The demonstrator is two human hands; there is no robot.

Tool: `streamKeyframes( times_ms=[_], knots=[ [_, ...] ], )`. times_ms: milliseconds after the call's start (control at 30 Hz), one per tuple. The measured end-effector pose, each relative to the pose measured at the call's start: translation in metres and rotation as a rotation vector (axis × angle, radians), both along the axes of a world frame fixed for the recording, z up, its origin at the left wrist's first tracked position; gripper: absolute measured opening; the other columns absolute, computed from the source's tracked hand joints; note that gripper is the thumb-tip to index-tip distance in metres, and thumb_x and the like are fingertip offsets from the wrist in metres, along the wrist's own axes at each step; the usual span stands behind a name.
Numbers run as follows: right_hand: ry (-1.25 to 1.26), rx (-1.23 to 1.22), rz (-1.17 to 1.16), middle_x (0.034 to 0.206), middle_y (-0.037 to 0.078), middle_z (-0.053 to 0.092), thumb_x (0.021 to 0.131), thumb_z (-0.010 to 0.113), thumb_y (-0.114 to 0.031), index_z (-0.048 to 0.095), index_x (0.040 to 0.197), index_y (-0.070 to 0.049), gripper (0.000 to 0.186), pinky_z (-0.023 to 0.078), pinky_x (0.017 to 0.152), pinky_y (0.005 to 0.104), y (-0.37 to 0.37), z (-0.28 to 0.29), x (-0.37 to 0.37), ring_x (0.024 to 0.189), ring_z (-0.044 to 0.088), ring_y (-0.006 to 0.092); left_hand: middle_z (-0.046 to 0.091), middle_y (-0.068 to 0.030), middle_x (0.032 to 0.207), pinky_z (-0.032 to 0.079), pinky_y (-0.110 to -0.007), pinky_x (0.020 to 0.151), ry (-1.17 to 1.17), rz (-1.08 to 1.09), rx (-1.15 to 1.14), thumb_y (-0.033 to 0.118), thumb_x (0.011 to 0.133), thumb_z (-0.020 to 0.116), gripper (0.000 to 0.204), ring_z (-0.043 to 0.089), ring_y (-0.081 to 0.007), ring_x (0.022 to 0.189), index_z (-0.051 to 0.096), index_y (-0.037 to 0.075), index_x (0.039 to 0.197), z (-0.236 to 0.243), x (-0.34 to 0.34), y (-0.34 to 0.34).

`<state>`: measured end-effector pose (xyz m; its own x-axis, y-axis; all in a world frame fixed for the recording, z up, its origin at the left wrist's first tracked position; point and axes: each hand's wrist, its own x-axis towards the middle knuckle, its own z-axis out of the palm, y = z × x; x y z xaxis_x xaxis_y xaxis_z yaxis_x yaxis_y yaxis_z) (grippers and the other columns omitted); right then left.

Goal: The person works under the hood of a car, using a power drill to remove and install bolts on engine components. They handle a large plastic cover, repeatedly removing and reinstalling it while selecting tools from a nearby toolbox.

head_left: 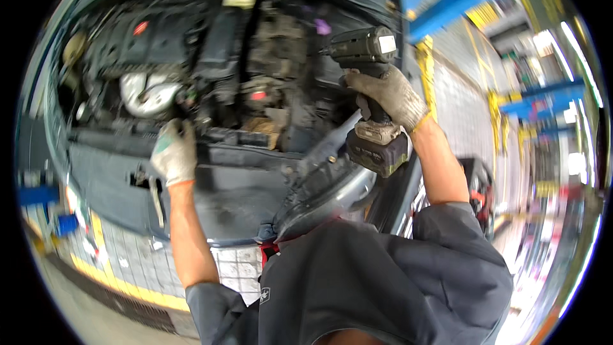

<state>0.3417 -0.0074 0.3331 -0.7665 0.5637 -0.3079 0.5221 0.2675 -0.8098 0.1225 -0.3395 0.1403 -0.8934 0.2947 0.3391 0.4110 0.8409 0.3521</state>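
My right hand (393,96), in a dirty knit glove, grips a black cordless power tool (364,48) with a chunky battery at its base, held above the right side of an open engine bay. My gloved left hand (174,153) is at the front edge of the bay, just below a silver curved part (143,99); its fingers are curled, and whatever is between them is too small and blurred to make out. The black engine cover (159,41) with a red badge lies beyond it. The car's front panel (230,191) runs beneath both hands.
Blue lift arms (434,9) and yellow posts (426,70) stand to the right, with more lifts farther back and a tiled floor (472,115) beside them. A red and black object (479,185) sits right of my forearm. The raised hood's edge frames the top.
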Motion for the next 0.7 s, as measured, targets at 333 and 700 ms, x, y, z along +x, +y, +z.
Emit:
streamKeyframes(
  times_ms=[333, 700],
  knots=[
    [-0.507, 0.702, -0.526, 0.103, 0.027, 0.074, 0.086, 0.076, -0.032, 0.067, 0.122, 0.002, 0.051, 0.057, 0.085, 0.0446, -0.030, 0.006, 0.289, 0.099, 0.073, 0.0391, 0.073, -0.0131, 0.123, 0.054, -0.043, 0.089, -0.307, -0.132, -0.158, 0.048, 0.103, 0.053, 0.048, 0.070, -0.0347, 0.109, 0.071, 0.010, 0.127, -0.020, -0.021, 0.004],
    [-1.063, 0.725, -0.683, 0.131, 0.028, 0.063, 0.094, 0.055, -0.015, 0.027, 0.154, 0.004, 0.069, 0.058, 0.088, 0.0481, -0.032, -0.251, 0.512, 0.101, 0.073, 0.0403, 0.075, -0.0109, 0.106, 0.055, -0.043, 0.081, -0.120, -0.143, -0.261, 0.043, 0.100, 0.059, 0.036, 0.072, -0.0341, 0.094, 0.074, 0.012, 0.110, -0.001, -0.025, -0.015]
  ],
)
